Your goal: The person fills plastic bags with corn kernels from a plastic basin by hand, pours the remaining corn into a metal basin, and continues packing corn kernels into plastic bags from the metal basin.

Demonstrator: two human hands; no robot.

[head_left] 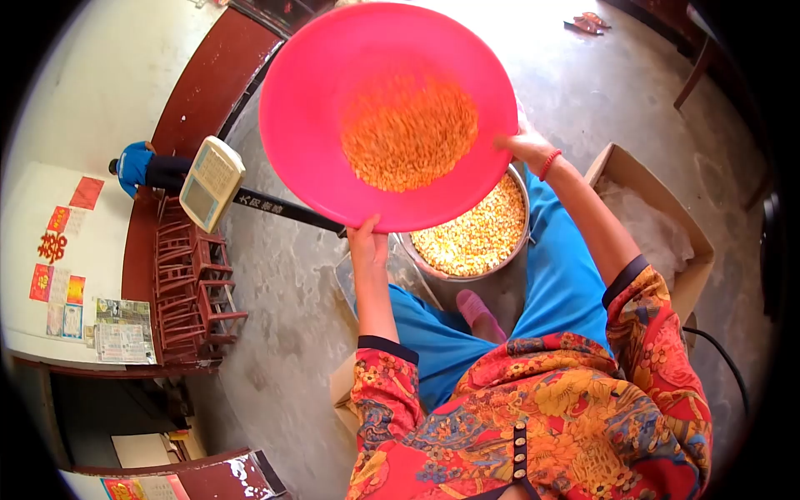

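Observation:
A wide pink basin (304, 117) is held up and tilted in front of me, with a heap of orange-yellow corn kernels (408, 137) inside, blurred at the upper edge. My left hand (367, 242) grips the rim at the bottom left, and my right hand (527, 143) grips it at the right, a red bracelet on that wrist. Beneath the basin, between my knees, stands a round metal pot (523, 218) full of yellow and pale kernels (475, 237); the basin hides part of it.
A scale display (210, 183) on a black post stands to the left. Stacked wooden chairs (187, 287) line the left wall, near a person in blue (137, 167). An open cardboard box (696, 237) with plastic inside is at my right. Reddish items (587, 23) lie on the floor ahead.

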